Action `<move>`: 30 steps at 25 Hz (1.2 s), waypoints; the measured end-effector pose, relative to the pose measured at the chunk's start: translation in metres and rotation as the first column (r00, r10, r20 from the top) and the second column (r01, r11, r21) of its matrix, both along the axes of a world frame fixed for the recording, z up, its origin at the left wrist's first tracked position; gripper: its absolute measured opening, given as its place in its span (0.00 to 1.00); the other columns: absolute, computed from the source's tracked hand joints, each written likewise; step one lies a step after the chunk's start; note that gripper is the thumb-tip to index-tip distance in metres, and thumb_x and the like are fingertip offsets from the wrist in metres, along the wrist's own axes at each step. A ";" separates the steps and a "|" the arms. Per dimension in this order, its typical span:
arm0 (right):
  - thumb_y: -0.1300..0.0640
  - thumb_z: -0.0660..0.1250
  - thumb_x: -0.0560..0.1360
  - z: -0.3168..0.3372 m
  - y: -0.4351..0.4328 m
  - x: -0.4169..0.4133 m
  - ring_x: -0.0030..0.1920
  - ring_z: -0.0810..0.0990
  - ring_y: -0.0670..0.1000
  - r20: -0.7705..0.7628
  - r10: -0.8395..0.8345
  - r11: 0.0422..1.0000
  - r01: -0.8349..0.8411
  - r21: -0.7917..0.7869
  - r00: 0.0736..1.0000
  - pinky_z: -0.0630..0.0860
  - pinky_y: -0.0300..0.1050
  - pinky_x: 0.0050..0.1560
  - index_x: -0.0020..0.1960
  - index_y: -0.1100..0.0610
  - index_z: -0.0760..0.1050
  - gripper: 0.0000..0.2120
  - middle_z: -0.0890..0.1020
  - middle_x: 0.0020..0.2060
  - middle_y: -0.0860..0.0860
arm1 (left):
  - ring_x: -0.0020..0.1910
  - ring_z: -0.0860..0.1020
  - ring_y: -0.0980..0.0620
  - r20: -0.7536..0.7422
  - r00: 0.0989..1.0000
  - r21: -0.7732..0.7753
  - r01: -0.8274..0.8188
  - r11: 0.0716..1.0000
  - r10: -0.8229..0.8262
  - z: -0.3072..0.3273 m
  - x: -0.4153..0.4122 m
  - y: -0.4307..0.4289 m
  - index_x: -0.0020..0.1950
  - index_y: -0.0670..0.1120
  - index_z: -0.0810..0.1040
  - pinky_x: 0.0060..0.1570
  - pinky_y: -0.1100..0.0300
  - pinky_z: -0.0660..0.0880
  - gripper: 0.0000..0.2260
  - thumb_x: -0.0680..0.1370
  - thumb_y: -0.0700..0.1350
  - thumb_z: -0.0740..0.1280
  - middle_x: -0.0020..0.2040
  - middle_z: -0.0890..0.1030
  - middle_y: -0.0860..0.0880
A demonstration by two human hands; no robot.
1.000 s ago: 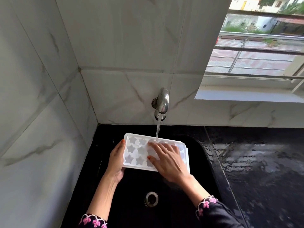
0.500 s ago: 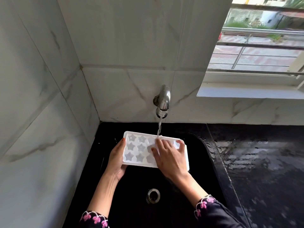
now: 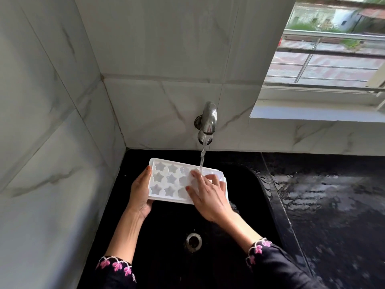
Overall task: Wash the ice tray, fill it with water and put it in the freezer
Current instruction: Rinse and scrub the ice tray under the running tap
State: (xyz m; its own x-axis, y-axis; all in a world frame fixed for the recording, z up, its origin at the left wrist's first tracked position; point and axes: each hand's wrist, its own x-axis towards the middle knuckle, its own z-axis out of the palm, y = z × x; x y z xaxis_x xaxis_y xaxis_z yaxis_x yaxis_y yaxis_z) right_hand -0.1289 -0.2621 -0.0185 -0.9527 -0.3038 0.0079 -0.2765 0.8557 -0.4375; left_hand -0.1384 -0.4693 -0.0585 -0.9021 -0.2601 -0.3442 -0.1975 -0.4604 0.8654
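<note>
- Since the earlier frames, the right hand point(image 3: 208, 195) has slid a little along the ice tray point(image 3: 166, 180), and the view has tipped slightly downward; the tray sits in much the same spot under the tap point(image 3: 209, 122).
- Head view: the white tray with star-shaped cells is held over the black sink point(image 3: 166, 257), roughly level, its far edge under the stream of water point(image 3: 202, 161) so the flow lands in the cells on its right half.
- The left hand point(image 3: 140, 192) clasps the tray's left short end, thumb on the rim and fingers curled beneath, probably to steady it against the rubbing.
- The right hand lies spread and flat on the tray's right half, fingertips point(image 3: 194, 174) pressing into the cells where the water falls; this looks like the washing step, with filling and freezing yet to come.
- Around it: the drain point(image 3: 194, 240) lies below the wrists, a wet black worktop point(image 3: 333, 205) lies to the right, and marble tiles point(image 3: 52, 142) close the left and back.
- Nothing blocks the tray; the freezer is not in view.
</note>
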 end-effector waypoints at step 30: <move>0.40 0.53 0.80 -0.036 0.013 0.001 0.60 0.73 0.50 -0.166 -0.215 0.976 0.219 0.002 0.962 0.62 0.51 0.52 0.63 0.48 0.70 0.18 0.75 0.61 0.43 | 0.41 0.85 0.47 -0.008 0.996 0.004 0.090 0.996 -0.090 0.002 0.002 -0.007 0.56 0.43 0.81 0.36 0.53 0.82 0.16 0.80 0.53 0.63 0.47 0.85 0.43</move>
